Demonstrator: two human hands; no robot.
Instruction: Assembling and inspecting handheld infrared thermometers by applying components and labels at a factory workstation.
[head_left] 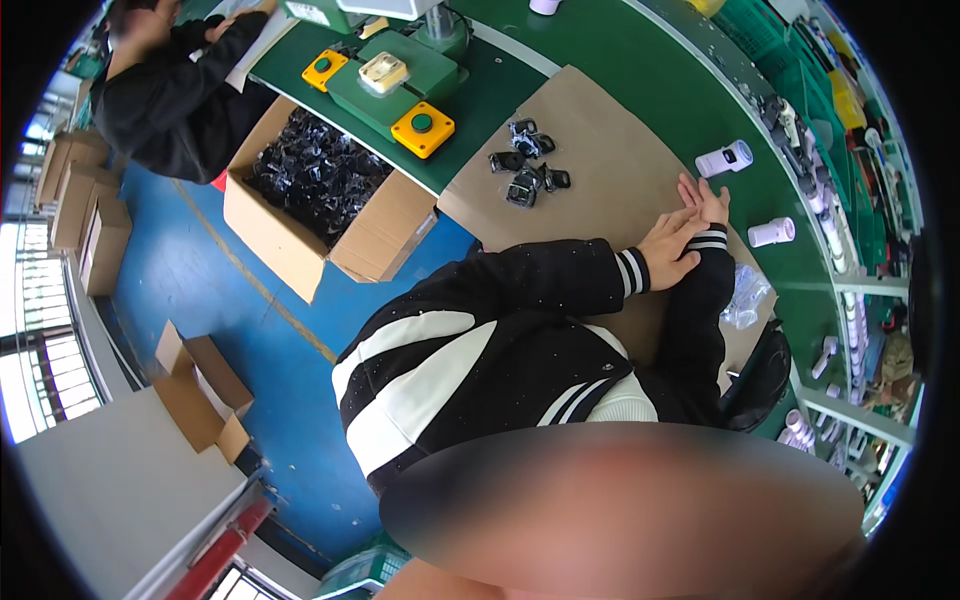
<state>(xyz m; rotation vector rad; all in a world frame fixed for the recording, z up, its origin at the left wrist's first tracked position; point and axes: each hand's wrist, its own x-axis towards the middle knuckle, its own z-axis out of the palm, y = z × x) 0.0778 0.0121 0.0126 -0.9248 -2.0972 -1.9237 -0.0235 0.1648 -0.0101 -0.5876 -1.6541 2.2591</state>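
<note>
My left hand lies across the wrist and palm of my right hand, with its fingers stretched out and nothing seen in it. The fingers of my right hand are apart, and it too holds nothing that I can see. Both rest over a brown cardboard sheet on the green bench. Several small black plastic parts, some in clear film, lie in a loose cluster on the sheet, left of my hands. Just beyond my right hand lies a white handheld device; a second white device is to its right.
A crumpled clear plastic bag lies beside my right sleeve. At the left stand a green press with yellow button boxes and an open carton full of black parts. Another person works at the far left. Shelving lines the right.
</note>
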